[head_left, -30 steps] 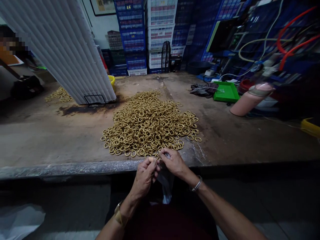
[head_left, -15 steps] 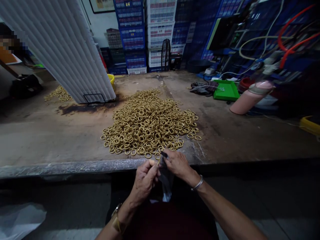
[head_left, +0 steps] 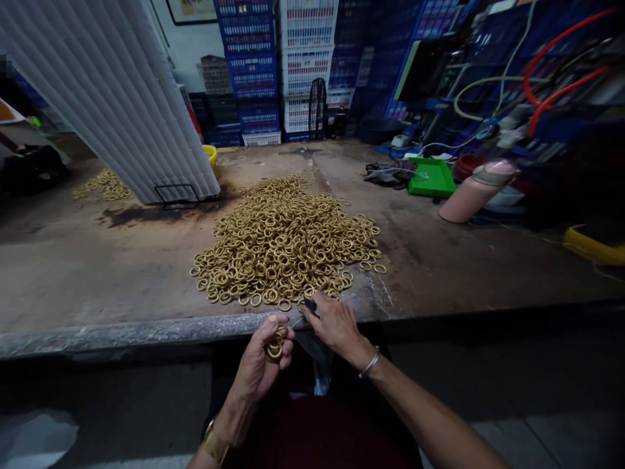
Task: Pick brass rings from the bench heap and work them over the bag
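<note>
A large heap of brass-coloured rings (head_left: 283, 241) lies on the worktable, its near side close to the front edge. My left hand (head_left: 261, 358), just off that edge, is palm up with fingers curled round several rings (head_left: 276, 344). To its right, my right hand (head_left: 336, 326) rests at the edge by the nearest rings, fingers bent together. A small black piece (head_left: 310, 304) shows at its fingertips; whether it is worn or held I cannot tell. Below the hands hangs a translucent plastic sheet or bag (head_left: 321, 368).
A tall ribbed white panel (head_left: 122, 98) stands in a black wire holder (head_left: 176, 197) at the left. Smaller rings (head_left: 105, 185) lie beyond it. On the right are a green tray (head_left: 432, 177), a pink bottle (head_left: 476, 192) and a yellow container (head_left: 593, 244). Stacked crates (head_left: 251, 85) stand behind.
My left hand has drawn away from the right and turned palm up, showing the rings in it. My right hand has shifted slightly left in view. The whole view has moved a little.
</note>
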`<state>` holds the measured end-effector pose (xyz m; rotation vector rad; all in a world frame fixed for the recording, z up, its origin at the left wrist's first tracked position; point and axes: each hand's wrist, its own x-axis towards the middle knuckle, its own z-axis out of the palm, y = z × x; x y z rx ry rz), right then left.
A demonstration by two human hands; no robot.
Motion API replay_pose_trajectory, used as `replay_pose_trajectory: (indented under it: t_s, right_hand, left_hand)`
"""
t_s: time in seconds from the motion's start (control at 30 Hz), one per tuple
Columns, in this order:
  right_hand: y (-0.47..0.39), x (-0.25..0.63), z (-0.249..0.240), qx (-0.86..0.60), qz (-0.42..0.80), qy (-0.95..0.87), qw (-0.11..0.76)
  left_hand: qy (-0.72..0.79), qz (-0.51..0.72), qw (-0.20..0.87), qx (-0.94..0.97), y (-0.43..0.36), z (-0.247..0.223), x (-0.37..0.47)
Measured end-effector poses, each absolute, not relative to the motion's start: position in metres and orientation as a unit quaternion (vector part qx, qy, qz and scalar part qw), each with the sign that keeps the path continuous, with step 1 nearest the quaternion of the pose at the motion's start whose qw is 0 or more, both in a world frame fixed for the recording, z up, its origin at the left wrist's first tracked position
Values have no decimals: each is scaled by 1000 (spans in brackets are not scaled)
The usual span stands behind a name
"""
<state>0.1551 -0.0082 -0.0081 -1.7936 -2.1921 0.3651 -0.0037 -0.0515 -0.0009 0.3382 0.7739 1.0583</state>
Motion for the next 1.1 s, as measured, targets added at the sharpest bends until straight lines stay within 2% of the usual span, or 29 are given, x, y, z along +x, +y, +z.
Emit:
replay_pose_trajectory:
  t_s: [0.2, 0.43, 0.67, 0.87, 1.0, 1.1]
  right_hand:
    - [-3, 144, -14, -657, 123, -733, 122]
    - [0, 146, -13, -665, 129, -726, 118]
    - [-7, 150, -6, -612, 126, -763, 165]
    - [-13, 151, -7, -558, 120, -798, 196]
    - [-13, 150, -11, -568, 162, -776, 222]
    - [-11, 150, -11, -592, 262, -710, 276]
  left_hand:
    - [372, 496, 776, 121, -48, -1, -3]
    - [430, 497, 719, 225, -36, -3, 9]
    - [524, 472, 606, 368, -28, -8, 16]
    - [540, 420, 584, 438, -28, 1, 18]
    - [537, 444, 555, 455, -31, -2, 19]
    - [536, 473, 535, 451, -35, -8, 19]
